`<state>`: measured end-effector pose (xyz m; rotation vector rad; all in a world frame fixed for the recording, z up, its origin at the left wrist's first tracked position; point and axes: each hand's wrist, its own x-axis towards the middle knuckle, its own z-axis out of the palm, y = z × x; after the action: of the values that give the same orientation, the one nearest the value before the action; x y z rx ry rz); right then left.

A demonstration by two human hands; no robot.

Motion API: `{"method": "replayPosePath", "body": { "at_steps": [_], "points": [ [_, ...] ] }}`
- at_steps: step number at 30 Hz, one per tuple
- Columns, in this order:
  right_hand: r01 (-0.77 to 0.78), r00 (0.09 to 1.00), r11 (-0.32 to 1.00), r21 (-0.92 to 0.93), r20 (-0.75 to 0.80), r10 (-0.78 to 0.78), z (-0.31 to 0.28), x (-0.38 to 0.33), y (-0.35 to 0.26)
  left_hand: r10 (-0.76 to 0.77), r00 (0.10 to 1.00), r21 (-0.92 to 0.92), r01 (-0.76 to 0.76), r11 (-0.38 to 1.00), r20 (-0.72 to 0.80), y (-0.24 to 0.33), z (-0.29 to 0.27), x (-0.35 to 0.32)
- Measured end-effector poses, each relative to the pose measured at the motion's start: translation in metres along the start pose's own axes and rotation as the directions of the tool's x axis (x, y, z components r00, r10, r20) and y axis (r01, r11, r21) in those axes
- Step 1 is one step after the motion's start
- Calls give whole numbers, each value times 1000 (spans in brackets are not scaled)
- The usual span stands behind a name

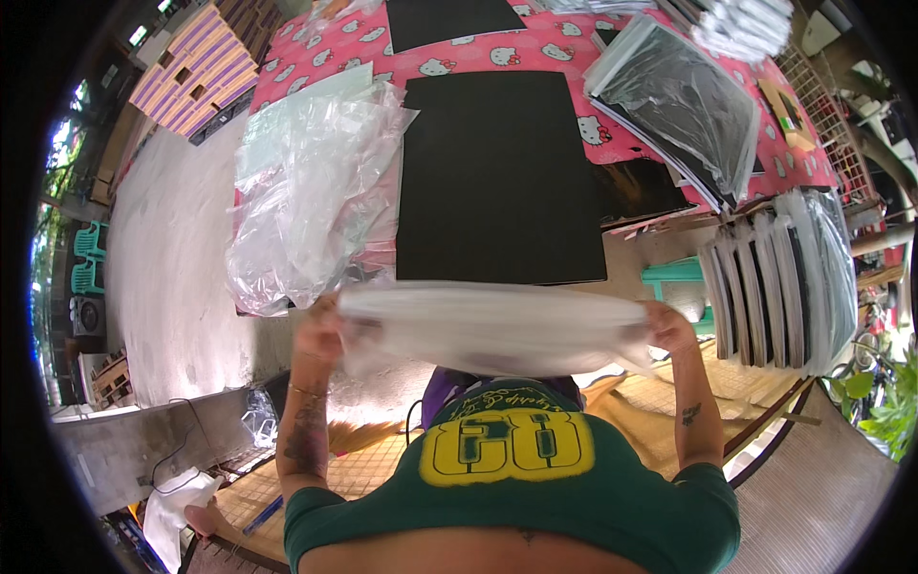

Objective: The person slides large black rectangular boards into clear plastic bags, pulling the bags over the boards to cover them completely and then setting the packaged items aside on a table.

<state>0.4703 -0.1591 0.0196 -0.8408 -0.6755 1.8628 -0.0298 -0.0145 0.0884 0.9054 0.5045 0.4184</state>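
A clear plastic bag is stretched wide in front of my body, blurred by motion. My left hand is closed on one end of it, and my right hand grips the other end. Just beyond the bag, a large black board lies flat at the near edge of the table. Left of that board is a loose, crumpled heap of clear plastic bags. Whether anything is inside the held bag I cannot tell.
A pink patterned tablecloth covers the table. Plastic-wrapped black boards lie at its right, and another black board at the far side. Several wrapped bundles stand on edge by a green stool. Stacked cartons rise far left.
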Motion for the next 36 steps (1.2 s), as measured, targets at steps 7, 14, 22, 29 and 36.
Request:
{"method": "replayPosePath", "body": {
  "at_steps": [7, 14, 22, 29, 36],
  "points": [
    [-143, 758, 878, -458, -621, -200, 9, 64, 74, 402, 630, 687, 302, 661, -664, -133, -50, 28],
    [-118, 526, 421, -899, -417, -742, 19, 83, 96, 559, 594, 813, 369, 450, -579, -133, -24, 47],
    [145, 804, 909, -391, -488, -339, 72, 28, -21, 304, 831, 331, -156, 931, -465, -15, -5, -1],
    [632, 617, 667, 395, 265, -741, 156, 60, -164, 756, 641, -361, -741, 567, -128, 170, 21, 32],
    [647, 745, 637, 419, -168, -646, 74, 218, -204, 655, 751, -362, -633, 684, -77, 200, -99, 173]
  ]
}}
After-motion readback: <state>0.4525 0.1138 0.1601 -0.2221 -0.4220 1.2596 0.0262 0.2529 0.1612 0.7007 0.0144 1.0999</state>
